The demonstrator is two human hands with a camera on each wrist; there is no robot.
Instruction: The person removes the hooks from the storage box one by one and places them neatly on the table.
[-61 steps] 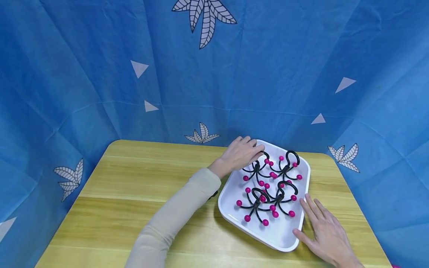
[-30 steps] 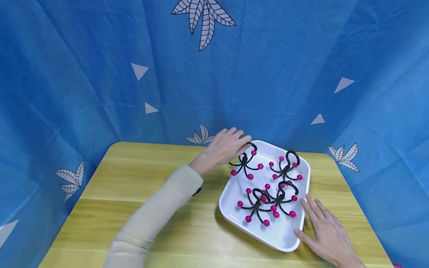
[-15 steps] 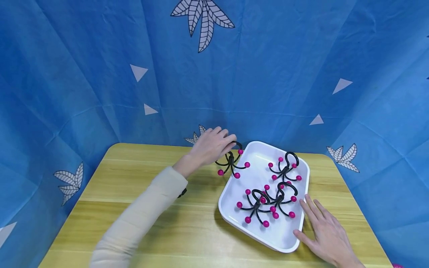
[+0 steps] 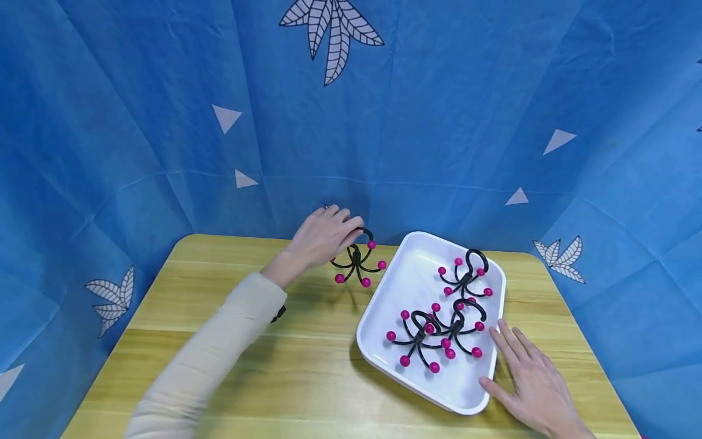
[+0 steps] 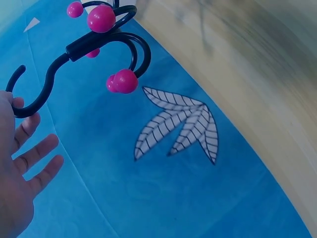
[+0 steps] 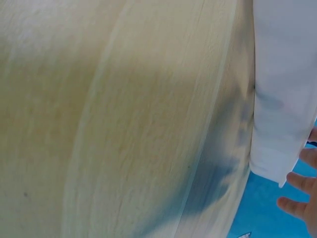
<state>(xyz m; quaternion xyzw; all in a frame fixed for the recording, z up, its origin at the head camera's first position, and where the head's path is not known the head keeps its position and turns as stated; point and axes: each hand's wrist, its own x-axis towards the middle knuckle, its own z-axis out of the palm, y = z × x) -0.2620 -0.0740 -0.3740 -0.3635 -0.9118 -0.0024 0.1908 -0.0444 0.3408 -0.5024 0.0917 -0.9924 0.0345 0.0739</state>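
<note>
My left hand [image 4: 320,236] pinches the curved top of a black multi-prong hanging hook [image 4: 356,257] with pink ball tips. The hook hangs just left of the white tray [image 4: 410,280], over the far part of the table. In the left wrist view, thumb and forefinger meet at the hook's end while the other fingers of the left hand [image 5: 25,183] spread apart. Three similar hooks lie in the tray: one at the far right [image 4: 465,281], two overlapping nearer the front, including the front-left hook [image 4: 420,336]. My right hand [image 4: 534,378], fingers straight, touches the tray's right rim.
The wooden table [image 4: 230,268] backs onto a blue curtain [image 4: 439,122] with leaf prints, which also encloses both sides. The right wrist view shows mostly tabletop [image 6: 124,124] and the tray's outer wall [image 6: 282,89].
My left hand has carried one hook leftward out of the tray's far-left corner, past the rim and over the table. The right hand and the other hooks have stayed put.
</note>
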